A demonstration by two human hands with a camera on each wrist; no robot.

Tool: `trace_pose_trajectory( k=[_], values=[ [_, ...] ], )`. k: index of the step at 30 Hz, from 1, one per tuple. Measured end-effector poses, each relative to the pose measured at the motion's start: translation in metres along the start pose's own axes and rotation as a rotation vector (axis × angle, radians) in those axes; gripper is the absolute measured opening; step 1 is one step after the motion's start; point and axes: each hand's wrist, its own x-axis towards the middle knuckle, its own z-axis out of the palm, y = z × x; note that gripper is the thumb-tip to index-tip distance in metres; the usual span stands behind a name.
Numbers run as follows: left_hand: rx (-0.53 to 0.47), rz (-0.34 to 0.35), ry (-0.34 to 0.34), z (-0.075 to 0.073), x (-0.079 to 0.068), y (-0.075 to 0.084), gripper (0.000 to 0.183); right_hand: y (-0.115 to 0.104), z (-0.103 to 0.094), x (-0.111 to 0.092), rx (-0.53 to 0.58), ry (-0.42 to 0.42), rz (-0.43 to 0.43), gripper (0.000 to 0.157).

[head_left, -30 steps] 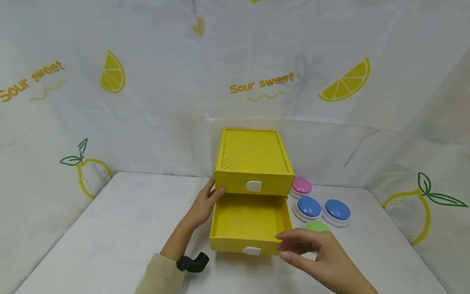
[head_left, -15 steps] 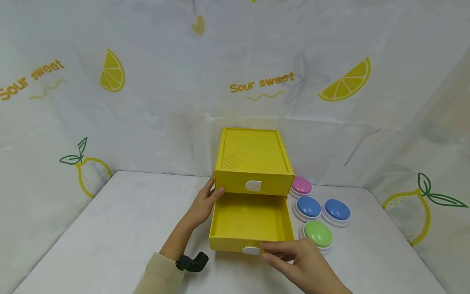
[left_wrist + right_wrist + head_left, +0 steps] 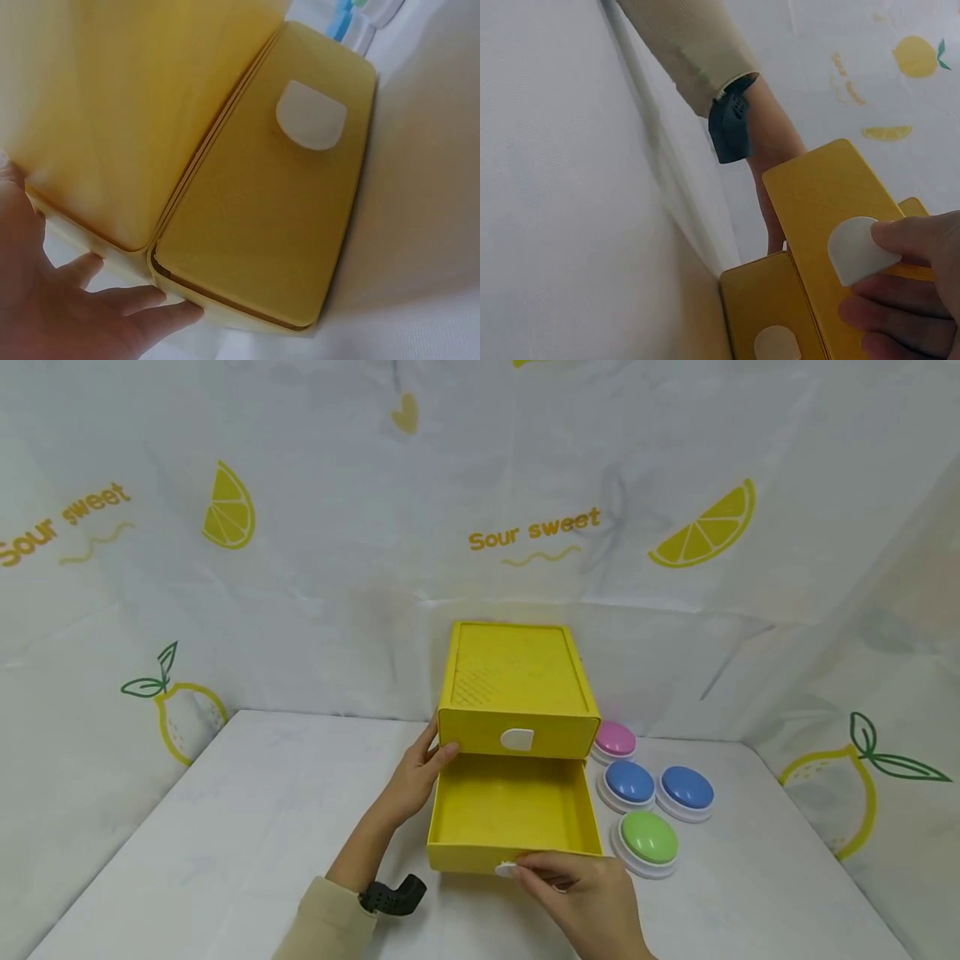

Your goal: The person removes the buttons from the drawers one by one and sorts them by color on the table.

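A small yellow two-drawer box [image 3: 521, 668] stands at the back of the table, its upper drawer [image 3: 472, 732] closed. Below, the lower drawer [image 3: 517, 802] is pulled out, with nothing inside. My left hand [image 3: 412, 777] lies along the box's left side, thumb at the front edge; its fingers [image 3: 127, 300] stretch straight against the side wall in the left wrist view. With thumb and fingers, my right hand [image 3: 592, 893] pinches the white handle [image 3: 859, 247] of the lower drawer, partly covering it.
Right of the box, several round push buttons on white bases lie on the white table [image 3: 247, 827]: a pink button [image 3: 615, 738], a blue button [image 3: 630, 782], another blue button [image 3: 687, 788] and a green button [image 3: 649, 838]. A lemon-print cloth [image 3: 337, 610] hangs close behind.
My right hand has moved left from beside the drawer's front right corner to its handle and now pinches it. The left hand, box and drawer have stayed put.
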Motion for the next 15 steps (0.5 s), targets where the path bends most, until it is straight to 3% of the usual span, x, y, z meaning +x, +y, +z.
trace_pose_trajectory(
  k=[5,11,15],
  values=[
    [0.004,-0.019,0.002,-0.0001,0.0000,-0.0016,0.072,-0.0043,0.0028,0.0006,-0.044,0.053,-0.005,0.009],
    [0.000,-0.077,0.013,-0.0018,0.0000,-0.0040,0.075,-0.0035,0.0045,0.0038,-0.078,0.117,-0.072,0.013],
    [-0.022,-0.078,0.006,-0.0021,0.0013,-0.0051,0.076,-0.0017,0.0056,0.0061,-0.070,0.124,-0.073,0.013]
  ],
)
